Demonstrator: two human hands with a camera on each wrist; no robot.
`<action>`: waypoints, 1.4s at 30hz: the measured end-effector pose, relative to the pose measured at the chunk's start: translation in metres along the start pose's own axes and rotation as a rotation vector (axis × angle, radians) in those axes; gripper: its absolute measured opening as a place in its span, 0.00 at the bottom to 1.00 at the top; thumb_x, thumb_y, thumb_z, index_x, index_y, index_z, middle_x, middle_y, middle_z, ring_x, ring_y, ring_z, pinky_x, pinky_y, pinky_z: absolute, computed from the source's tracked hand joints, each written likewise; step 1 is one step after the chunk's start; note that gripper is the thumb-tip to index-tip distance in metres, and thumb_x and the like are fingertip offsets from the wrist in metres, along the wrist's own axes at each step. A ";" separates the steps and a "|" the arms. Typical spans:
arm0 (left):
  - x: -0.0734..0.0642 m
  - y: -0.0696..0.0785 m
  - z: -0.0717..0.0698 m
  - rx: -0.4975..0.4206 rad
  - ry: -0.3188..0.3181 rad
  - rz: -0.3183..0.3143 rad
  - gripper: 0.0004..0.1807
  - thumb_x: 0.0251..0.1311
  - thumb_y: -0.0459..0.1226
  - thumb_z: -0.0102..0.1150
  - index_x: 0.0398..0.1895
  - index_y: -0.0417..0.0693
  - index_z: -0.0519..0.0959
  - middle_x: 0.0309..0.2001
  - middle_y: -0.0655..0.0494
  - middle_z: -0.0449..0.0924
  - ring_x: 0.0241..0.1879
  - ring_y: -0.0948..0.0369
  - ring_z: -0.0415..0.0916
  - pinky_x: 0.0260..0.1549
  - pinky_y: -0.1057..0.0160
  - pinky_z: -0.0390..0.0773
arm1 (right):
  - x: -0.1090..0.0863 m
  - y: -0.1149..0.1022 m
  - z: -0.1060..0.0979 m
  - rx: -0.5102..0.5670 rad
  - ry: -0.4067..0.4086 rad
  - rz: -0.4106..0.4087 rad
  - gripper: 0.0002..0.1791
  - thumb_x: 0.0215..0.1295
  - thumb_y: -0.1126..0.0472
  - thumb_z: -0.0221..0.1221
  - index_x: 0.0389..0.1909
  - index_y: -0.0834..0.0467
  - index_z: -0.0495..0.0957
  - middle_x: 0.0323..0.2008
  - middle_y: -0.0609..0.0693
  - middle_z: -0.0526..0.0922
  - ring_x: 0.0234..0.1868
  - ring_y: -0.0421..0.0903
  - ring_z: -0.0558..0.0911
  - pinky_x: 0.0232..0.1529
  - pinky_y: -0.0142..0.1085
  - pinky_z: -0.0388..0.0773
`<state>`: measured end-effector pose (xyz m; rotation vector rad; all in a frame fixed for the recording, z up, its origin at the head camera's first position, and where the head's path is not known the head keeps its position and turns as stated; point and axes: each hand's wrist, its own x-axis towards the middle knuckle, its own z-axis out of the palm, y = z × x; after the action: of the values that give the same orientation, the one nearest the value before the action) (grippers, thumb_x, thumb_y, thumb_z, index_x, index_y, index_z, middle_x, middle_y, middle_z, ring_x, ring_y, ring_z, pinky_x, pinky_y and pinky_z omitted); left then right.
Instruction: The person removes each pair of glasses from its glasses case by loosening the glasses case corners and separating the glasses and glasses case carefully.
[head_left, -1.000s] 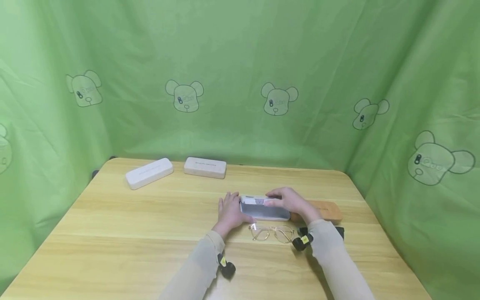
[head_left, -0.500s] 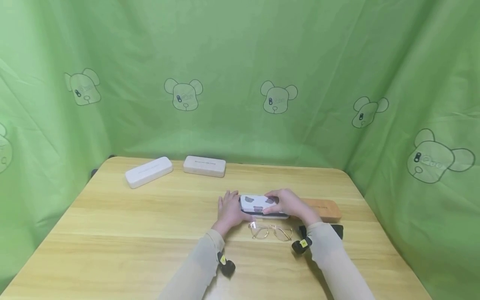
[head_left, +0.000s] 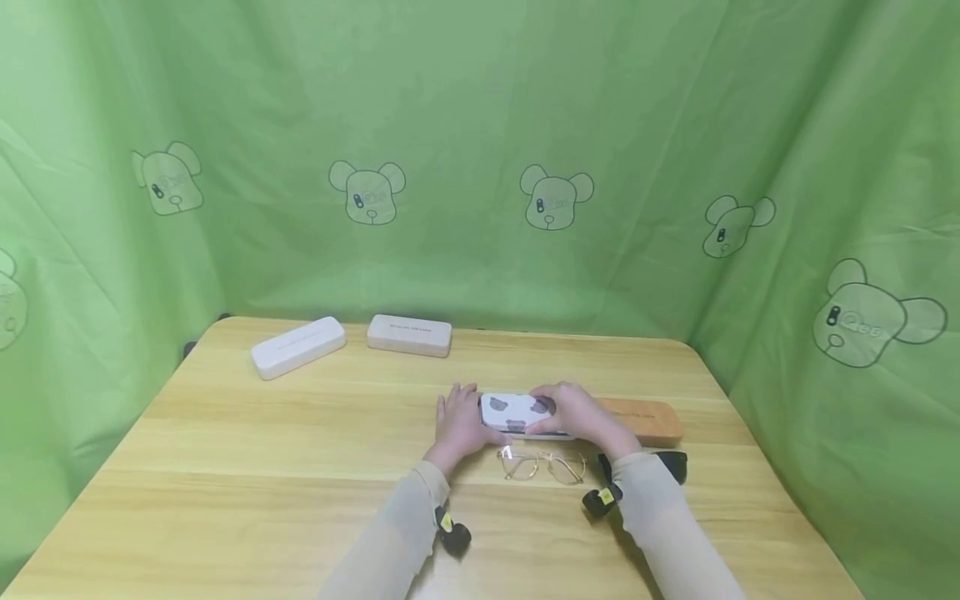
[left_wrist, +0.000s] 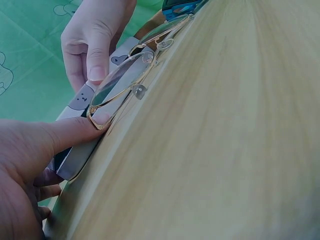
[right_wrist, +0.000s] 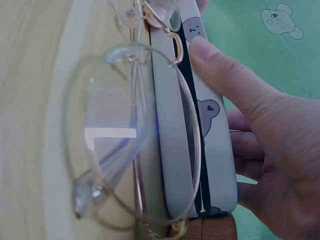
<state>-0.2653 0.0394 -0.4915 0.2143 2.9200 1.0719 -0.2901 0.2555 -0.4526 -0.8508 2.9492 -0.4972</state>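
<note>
Green curtain, printed with bear heads, backs a wood-grain table. The left hand closes about the left end of a white bear-print glasses case, thumb along its near face. The right hand pinches the case's lid towards its right end, thumb on the near side.

The case lies directly between the hands, its long axis running left to right across the person's front; both hands touch it, so neither is nearer. The governing relation, in this inspector's judgement, is lid to base – the two run parallel along the near edge, with a narrow dark gap showing in the right wrist view. The lid appears down but not seated.

An orange-brown case lies just beside the right end; contact there cannot be confirmed. Two pale cases, one angled and one nearly square-on, lie well apart towards the far left. A black item – apparently sunglasses – is part-hidden by the right sleeve. Gold-rimmed eyeglasses lie just on the near side of the bear-print case, roughly parallel to it, close to the left thumb.
</note>
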 end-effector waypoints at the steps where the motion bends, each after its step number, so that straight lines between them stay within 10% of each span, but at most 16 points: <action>1: 0.000 0.000 0.000 -0.001 -0.002 -0.002 0.52 0.31 0.55 0.80 0.64 0.42 0.71 0.73 0.47 0.62 0.76 0.45 0.49 0.75 0.39 0.41 | 0.000 0.000 0.000 0.000 0.001 0.002 0.41 0.43 0.39 0.72 0.54 0.64 0.79 0.47 0.59 0.86 0.42 0.47 0.84 0.46 0.41 0.83; 27: -0.001 0.001 -0.001 0.020 -0.002 0.000 0.51 0.32 0.54 0.79 0.63 0.42 0.72 0.72 0.47 0.63 0.76 0.45 0.50 0.75 0.38 0.42 | -0.003 -0.007 0.000 -0.038 0.032 0.003 0.42 0.40 0.42 0.75 0.52 0.66 0.79 0.42 0.57 0.86 0.34 0.41 0.78 0.36 0.33 0.78; 42: 0.000 -0.002 0.002 0.026 -0.014 0.008 0.52 0.32 0.55 0.79 0.64 0.43 0.70 0.73 0.47 0.62 0.76 0.44 0.50 0.74 0.38 0.42 | -0.006 -0.010 0.002 0.027 0.030 0.036 0.41 0.40 0.45 0.76 0.53 0.65 0.78 0.46 0.57 0.85 0.43 0.48 0.82 0.49 0.43 0.81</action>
<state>-0.2652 0.0391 -0.4937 0.2331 2.9249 1.0298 -0.2793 0.2502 -0.4515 -0.7935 2.9712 -0.5516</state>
